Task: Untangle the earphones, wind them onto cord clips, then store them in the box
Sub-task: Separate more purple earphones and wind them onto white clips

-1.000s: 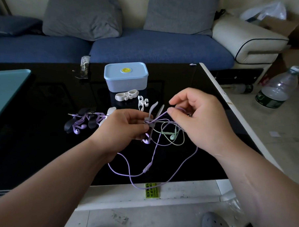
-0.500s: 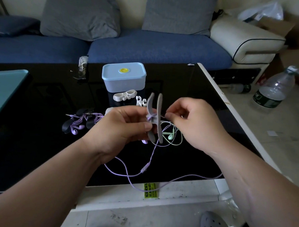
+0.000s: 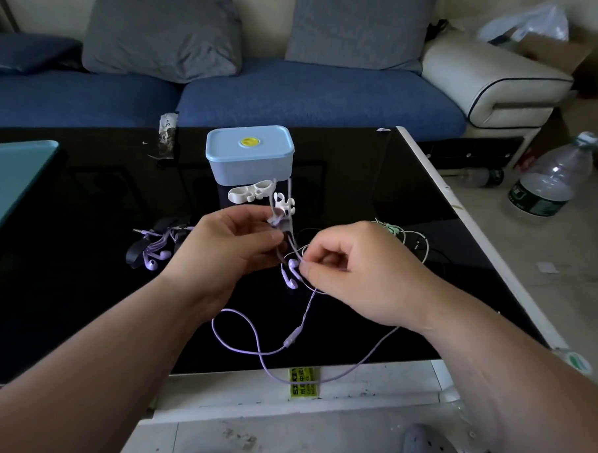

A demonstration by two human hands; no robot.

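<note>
A home living room: blue sofa [image 3: 296, 96], cushions [image 3: 162, 32], black coffee table [image 3: 85, 217].

Lilac earphones [image 3: 290, 274], pale blue box [image 3: 250, 155], white clips [image 3: 249, 192], glossy black table [image 3: 86, 200], blue sofa [image 3: 296, 89]

A glossy black table [image 3: 85, 217] with a white edge fills the middle of the dim room, and everything else sits around it. Behind the table runs a sofa [image 3: 313, 93] with blue seat cushions, two grey pillows [image 3: 162, 32] propped against a pale wall [image 3: 265, 16], and a cream armrest [image 3: 492, 80] at its right end. To the right of the table, on a light, scuffed floor [image 3: 546, 257], stand a large clear plastic bottle [image 3: 549, 179] and, farther back, an open cardboard box [image 3: 552, 49] with a plastic bag.
</note>
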